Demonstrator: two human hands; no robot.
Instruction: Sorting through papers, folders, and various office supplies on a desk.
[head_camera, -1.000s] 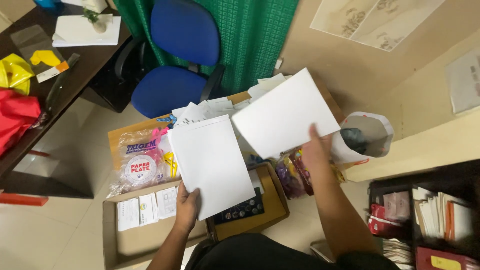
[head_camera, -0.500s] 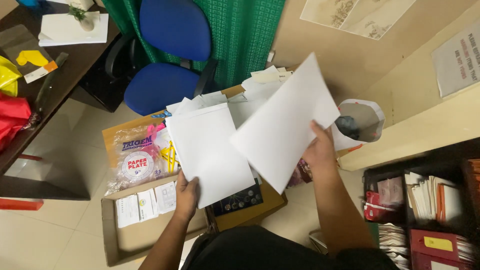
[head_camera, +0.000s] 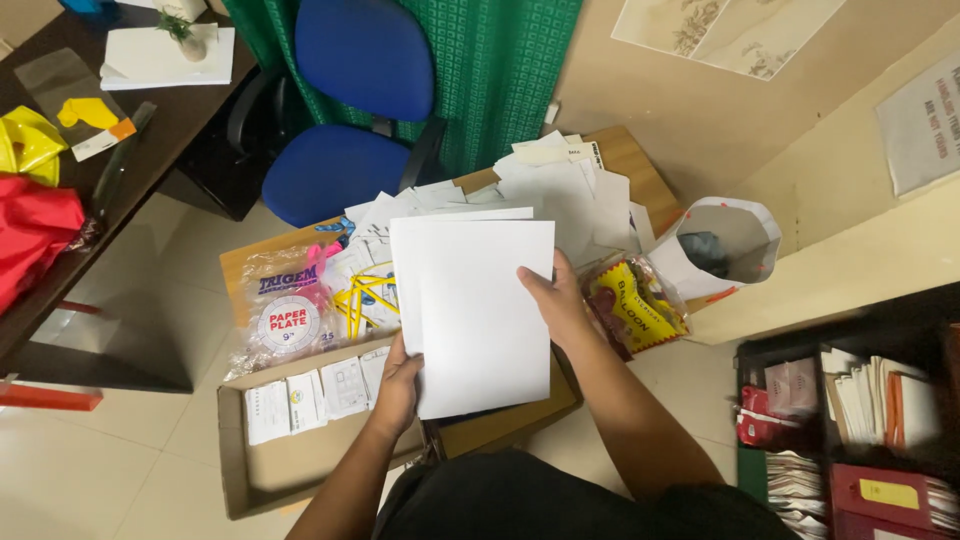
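**A:** From my seat, both hands are on the stack of white sheets (head_camera: 478, 315). My left hand (head_camera: 398, 388) is closed on its near left corner, thumb on top. My right hand (head_camera: 556, 300) grips the right edge, fingers curled behind the paper. The stack is held above the open cardboard box (head_camera: 262, 478), with a wooden board (head_camera: 630, 160) covered in loose papers (head_camera: 560, 185) beyond it.

**B:** How would you handle it well?

**A:** My judgement: two sheets look slightly offset at the top, so I'd keep the grip light, let the edges slide flush, and keep the stack flat rather than bowed. Pinching hard at one corner risks a crease.

**B:** What can't you make out?

**A:** The stack hides most of what lies under it: a dark item in the box shows only as a sliver at the near edge. I cannot count the sheets. The yellow straps (head_camera: 365, 295) beside the bag of paper plates (head_camera: 288, 312) are half covered. The inside of the white paper bag (head_camera: 728, 245) at the right holds something dark that I cannot identify. The shelf (head_camera: 850, 400) at the near right is cut off by the frame.
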